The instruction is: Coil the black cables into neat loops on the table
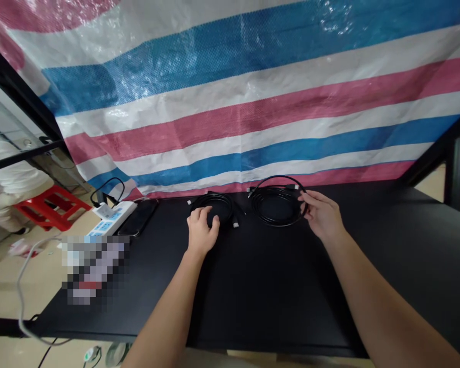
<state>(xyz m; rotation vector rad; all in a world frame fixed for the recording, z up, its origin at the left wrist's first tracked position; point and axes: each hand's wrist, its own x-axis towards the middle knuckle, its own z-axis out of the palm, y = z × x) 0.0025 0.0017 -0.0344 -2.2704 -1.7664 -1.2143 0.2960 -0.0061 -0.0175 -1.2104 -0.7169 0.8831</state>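
Note:
Two coiled black cables lie on a black table [253, 286] near its far edge. My left hand [200, 232] rests on the smaller left coil [219, 205], fingers curled down over the near side of its loop. My right hand [324, 217] pinches the right side of the larger right coil [276, 203] between thumb and fingers. Small white connector ends stick out from both coils.
A white power strip [111, 217] with a black plug and a dark phone [140, 219] lie at the table's left. A striped red, white and blue tarp [233, 102] hangs behind. A red stool [49, 207] and a seated person are far left. A blurred patch covers the table's left corner.

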